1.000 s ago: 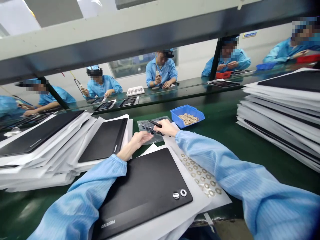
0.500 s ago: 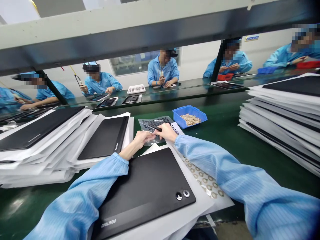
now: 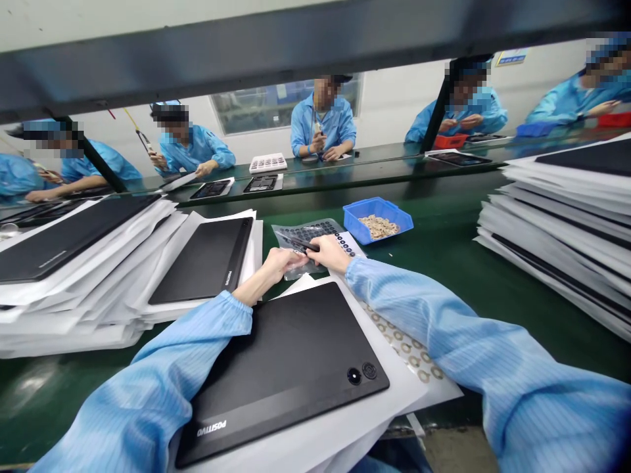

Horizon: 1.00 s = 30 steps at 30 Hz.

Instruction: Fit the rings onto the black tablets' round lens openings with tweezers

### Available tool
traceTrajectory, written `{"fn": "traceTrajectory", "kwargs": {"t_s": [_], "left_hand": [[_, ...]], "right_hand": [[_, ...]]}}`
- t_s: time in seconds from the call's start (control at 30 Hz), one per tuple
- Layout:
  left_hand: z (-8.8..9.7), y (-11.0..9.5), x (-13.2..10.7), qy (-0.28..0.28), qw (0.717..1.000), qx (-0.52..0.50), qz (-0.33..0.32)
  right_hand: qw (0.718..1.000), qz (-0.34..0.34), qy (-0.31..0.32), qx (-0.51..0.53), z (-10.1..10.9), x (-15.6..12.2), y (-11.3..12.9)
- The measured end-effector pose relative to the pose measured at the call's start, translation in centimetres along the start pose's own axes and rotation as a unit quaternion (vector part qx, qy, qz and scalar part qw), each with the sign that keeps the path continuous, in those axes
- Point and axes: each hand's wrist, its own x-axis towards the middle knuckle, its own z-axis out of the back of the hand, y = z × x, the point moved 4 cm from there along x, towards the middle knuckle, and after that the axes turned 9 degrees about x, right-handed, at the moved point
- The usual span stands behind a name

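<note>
the right hand (image 3: 332,253) has its fingers closed on slim black tweezers (image 3: 296,241), their tips pointing left over a clear plastic sheet of small dark round pads (image 3: 308,231). the left hand (image 3: 280,263) curls its fingers onto that sheet's lower edge (how firmly is hard to tell). the sheet lies on the green table (image 3: 444,249), just beyond a matte black tablet (image 3: 280,374) on white paper at the near edge. a slip of the tweezers could scratch that tablet or flick a pad onto the table. the pale blue sleeve (image 3: 419,309) lying over a backing sheet of gold rings (image 3: 419,358) could drag it askew if the arm shifts.
</note>
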Motion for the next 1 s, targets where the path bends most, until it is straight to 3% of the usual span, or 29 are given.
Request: {"fn": "traceTrajectory", "kwargs": {"t_s": [0.13,0.23,0.4,0.47,0.5,0.57,0.63,0.77,1.0], "left_hand": [[0.1,-0.4,-0.3,-0.023,0.996,0.087,-0.017],[0.7,-1.2,-0.8,-0.06,0.982,0.173,-0.04],[1.8,-3.3,-4.4,-0.141,0.926,0.313,-0.156],[1.2,-3.4,-6.9,-0.11,0.901,0.36,-0.216],[0.6,-3.3,-8.3,-0.069,0.884,0.386,-0.254],[-1.3,-2.5,-11.3,0.042,0.818,0.448,-0.357],[-2.7,-1.3,-13.7,0.119,0.782,0.459,-0.404],[-4.2,0.6,-15.5,0.192,0.765,0.454,-0.414],[-4.5,0.9,-15.2,0.195,0.751,0.461,-0.431]], "right_hand": [[0.997,-0.027,-0.031,0.067,2.0,0.0,0.3],[0.99,-0.05,-0.014,0.13,3.7,-1.0,1.6],[0.969,-0.123,0.047,0.21,5.6,-7.1,3.7],[0.951,-0.163,0.07,0.254,5.6,-10.7,4.0],[0.94,-0.184,0.082,0.274,5.4,-12.5,4.0],[0.921,-0.222,0.108,0.3,4.5,-15.9,3.8],[0.911,-0.25,0.124,0.304,3.5,-18.6,3.7],[0.895,-0.291,0.108,0.32,2.3,-21.1,3.5],[0.907,-0.291,0.109,0.285,2.3,-21.2,3.7]]}}
